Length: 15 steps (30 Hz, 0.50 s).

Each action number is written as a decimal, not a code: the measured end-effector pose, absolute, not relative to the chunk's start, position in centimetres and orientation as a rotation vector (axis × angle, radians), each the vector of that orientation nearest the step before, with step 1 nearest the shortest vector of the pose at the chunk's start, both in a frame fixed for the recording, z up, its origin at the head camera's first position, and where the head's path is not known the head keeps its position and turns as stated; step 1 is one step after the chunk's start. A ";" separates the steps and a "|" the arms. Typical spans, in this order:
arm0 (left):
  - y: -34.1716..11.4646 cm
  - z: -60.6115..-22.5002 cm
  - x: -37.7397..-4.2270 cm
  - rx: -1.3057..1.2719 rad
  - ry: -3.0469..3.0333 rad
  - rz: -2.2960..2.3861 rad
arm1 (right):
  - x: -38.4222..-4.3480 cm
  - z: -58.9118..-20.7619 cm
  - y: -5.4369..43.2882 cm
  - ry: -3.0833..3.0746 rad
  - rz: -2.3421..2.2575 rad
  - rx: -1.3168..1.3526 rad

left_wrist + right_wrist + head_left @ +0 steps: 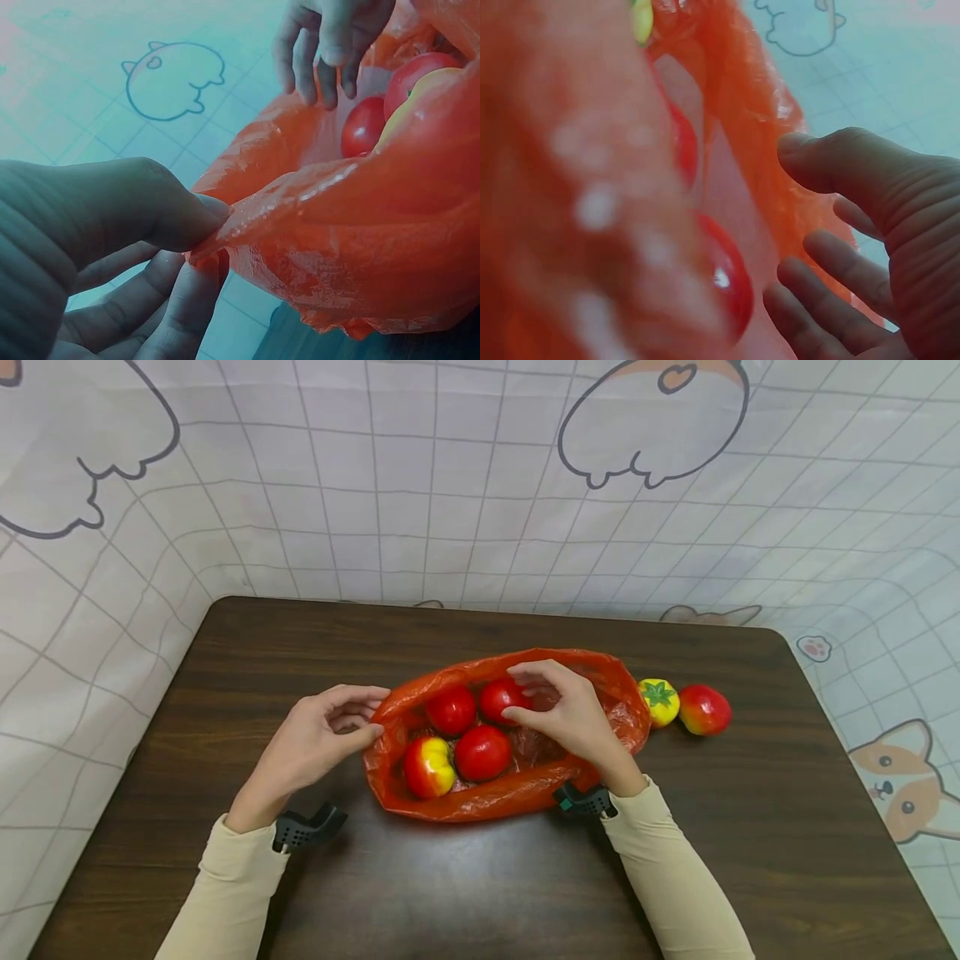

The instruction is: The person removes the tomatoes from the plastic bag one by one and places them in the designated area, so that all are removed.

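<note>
An orange-red plastic bag (480, 806) lies wide open on the table. Inside it sit several glossy fruits: red tomato-like ones (482, 753) and a ribbed red-and-yellow one (429, 767). At the bag's left end, my left hand (311, 743) pinches the rim between thumb and fingertips, plainest in the left wrist view. My right hand (566, 710) hovers over the bag's mouth, its fingers loosely bent and parted beside a red fruit (501, 697). Nothing is held in it; the right wrist view shows a gap between its fingers (832, 277) and the red fruit (727, 277).
Just past the bag's right end, a yellow fruit with a green star-shaped top (660, 702) and a red fruit with a yellowish patch (705, 710) lie on the dark wooden table (750, 827). A white gridded cloth (465, 510) hangs behind the table.
</note>
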<state>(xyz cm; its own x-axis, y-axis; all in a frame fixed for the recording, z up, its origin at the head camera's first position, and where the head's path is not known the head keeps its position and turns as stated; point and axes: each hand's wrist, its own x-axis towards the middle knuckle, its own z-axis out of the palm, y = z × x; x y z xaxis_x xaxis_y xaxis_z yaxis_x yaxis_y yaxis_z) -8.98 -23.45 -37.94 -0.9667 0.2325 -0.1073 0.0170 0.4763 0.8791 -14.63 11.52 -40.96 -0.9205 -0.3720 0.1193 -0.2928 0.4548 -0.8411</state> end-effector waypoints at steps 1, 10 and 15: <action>-23.4 -37.9 -9.0 0.215 2.508 1.493 | -14.6 -41.1 11.5 2.612 -1.473 -0.594; -23.2 -38.1 -9.0 0.237 2.498 1.520 | -14.9 -41.9 11.3 2.734 -1.382 -0.572; -23.0 -38.1 -9.0 0.236 2.500 1.516 | -15.0 -42.2 11.6 2.779 -1.350 -0.546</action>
<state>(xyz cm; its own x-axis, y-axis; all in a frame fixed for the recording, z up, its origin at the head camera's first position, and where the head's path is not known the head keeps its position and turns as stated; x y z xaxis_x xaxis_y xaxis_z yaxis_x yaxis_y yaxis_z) -8.97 -23.04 -38.11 -0.9654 0.2430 -0.0942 0.0289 0.4589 0.8880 -15.04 11.59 -42.20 -0.9395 -0.3101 0.1459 -0.3064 0.5692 -0.7630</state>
